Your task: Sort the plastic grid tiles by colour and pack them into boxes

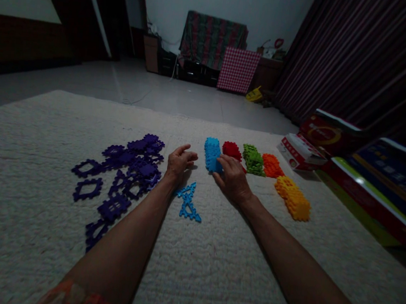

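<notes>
Right hand (234, 178) is gripping the near end of the blue stack (211, 153), which is lying on the rug (50, 126) beside the red stack (231, 149). Left hand (179, 163) is resting half-open and empty beside the purple pieces (131, 165). Judged light, stiff and liable to separate; hold across both ends.

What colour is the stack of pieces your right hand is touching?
Light blue: the stack beside the right hand, clearest in the head view.

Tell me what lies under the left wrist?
Flat light-blue pieces on the rug, poking out beside the left hand at its wrist. The forearm covers their left edge, so their count is unclear.
</notes>
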`<state>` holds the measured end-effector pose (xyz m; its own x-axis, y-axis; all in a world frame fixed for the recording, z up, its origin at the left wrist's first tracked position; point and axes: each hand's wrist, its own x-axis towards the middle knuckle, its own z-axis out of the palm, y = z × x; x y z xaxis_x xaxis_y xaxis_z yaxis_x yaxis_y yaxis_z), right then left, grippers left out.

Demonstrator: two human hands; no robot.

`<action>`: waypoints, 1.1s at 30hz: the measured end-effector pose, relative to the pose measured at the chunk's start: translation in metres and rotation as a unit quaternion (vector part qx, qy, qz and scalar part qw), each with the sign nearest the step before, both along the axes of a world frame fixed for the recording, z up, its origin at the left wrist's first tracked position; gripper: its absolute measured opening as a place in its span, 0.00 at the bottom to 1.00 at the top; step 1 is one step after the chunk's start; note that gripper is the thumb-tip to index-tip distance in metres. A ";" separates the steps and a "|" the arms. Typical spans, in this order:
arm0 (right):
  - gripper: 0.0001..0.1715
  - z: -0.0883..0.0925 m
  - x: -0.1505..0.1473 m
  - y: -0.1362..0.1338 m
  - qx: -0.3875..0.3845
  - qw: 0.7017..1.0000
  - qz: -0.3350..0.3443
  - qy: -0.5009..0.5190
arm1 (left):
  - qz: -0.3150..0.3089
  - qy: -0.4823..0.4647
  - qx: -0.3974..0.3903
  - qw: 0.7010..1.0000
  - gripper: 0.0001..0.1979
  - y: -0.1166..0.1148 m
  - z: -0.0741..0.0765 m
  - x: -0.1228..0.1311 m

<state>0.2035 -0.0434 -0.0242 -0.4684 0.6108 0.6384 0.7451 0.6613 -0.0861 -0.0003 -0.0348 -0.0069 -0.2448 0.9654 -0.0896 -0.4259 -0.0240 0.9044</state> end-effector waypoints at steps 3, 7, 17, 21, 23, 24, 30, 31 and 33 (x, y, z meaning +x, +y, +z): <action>0.25 0.002 -0.001 0.000 -0.006 1.000 -0.009 -0.004 | 0.000 0.002 -0.001 1.000 0.27 0.000 0.000 0.000; 0.26 0.003 -0.001 -0.001 -0.019 1.000 -0.025 -0.005 | 0.004 0.012 0.004 1.000 0.26 0.000 0.000 0.000; 0.24 0.007 -0.001 -0.008 -0.009 1.000 -0.005 -0.007 | 0.006 -0.002 -0.008 1.000 0.24 -0.003 0.004 0.001; 0.16 0.015 -0.008 -0.019 -0.012 0.999 0.037 0.013 | 0.009 -0.015 -0.012 1.000 0.25 -0.001 0.004 -0.002; 0.13 0.022 -0.013 -0.025 -0.047 0.996 0.077 0.017 | 0.007 -0.025 -0.008 1.000 0.25 0.000 0.003 -0.003; 0.13 0.026 -0.016 -0.028 -0.078 0.991 0.105 0.016 | 0.006 -0.030 -0.005 1.000 0.25 0.000 0.003 -0.004; 0.24 0.044 -0.035 -0.056 -0.248 0.935 0.254 -0.015 | 0.001 -0.047 -0.005 0.999 0.27 0.002 0.001 -0.005; 0.28 0.045 -0.038 -0.060 -0.255 0.933 0.252 -0.022 | 0.001 -0.047 -0.007 0.999 0.27 0.002 0.002 -0.005; 0.31 0.046 -0.044 -0.069 -0.264 0.937 0.227 -0.036 | 0.002 -0.048 -0.013 0.999 0.27 0.001 0.003 -0.005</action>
<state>0.1595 -0.1121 0.0214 -0.7863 0.5603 0.2604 0.4141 0.7907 -0.4509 -0.0049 -0.0335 -0.0044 -0.2372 0.9617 -0.1372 -0.5113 -0.0035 0.8594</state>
